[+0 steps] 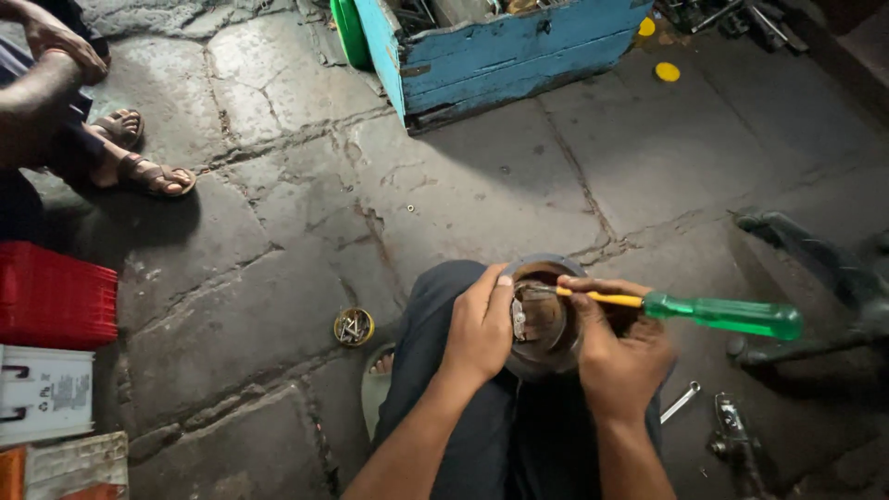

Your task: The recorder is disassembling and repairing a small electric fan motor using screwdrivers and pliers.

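A round metal housing (pixel 544 322), rusty brown inside with a grey rim, rests on my lap between my knees. My left hand (pixel 480 326) grips its left side, thumb on the rim. My right hand (pixel 615 352) holds a screwdriver (pixel 720 313) with a clear green handle and a yellow shaft. Its tip reaches left into the housing, near a small metal part at the inner wall.
A small round tin (pixel 354 326) of screws sits on the stone floor to my left. A blue wooden toolbox (pixel 500 51) stands ahead. Another person's sandalled feet (pixel 139 167) are at upper left. A red crate (pixel 56 294) lies at left, a wrench (pixel 681 402) and dark metal parts (pixel 815 268) at right.
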